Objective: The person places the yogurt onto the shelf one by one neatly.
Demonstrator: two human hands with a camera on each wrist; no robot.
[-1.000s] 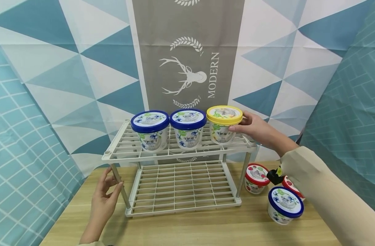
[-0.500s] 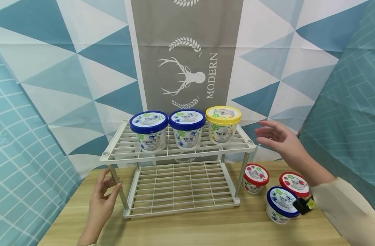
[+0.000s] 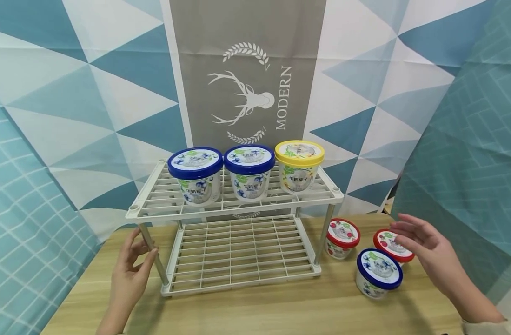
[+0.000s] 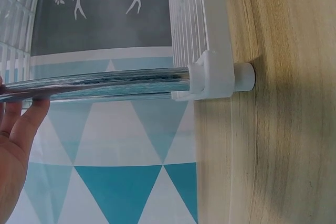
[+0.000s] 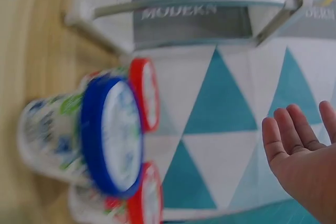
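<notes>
My left hand [image 3: 129, 274] holds the left front post [image 3: 159, 269] of a white two-tier rack [image 3: 238, 209], its thumb and fingers on either side of the metal tube. On the upper tier, two blue-lidded tubs [image 3: 199, 190] stand side by side, with a yellow-lidded tub [image 3: 299, 178] to their right. My right hand [image 3: 433, 253], empty with fingers loosely spread, hovers at the right by the tubs on the table. Nearest it are a blue-lidded tub [image 3: 378, 270] and a red-lidded tub [image 3: 392, 245]. Another red-lidded tub [image 3: 342, 236] stands beside the rack's right post.
The lower tier [image 3: 240, 281] of the rack has an open grid of bars. Beneath everything is a wood-grain table [image 3: 255, 314]. A patterned cloth [image 3: 255, 100] with a deer's head hangs behind, and blue tile-print panels [image 3: 25, 223] flank the table.
My right hand has let go of the yellow-lidded tub on the upper tier and moved right and down towards the tubs on the table. The left hand stays at the post.
</notes>
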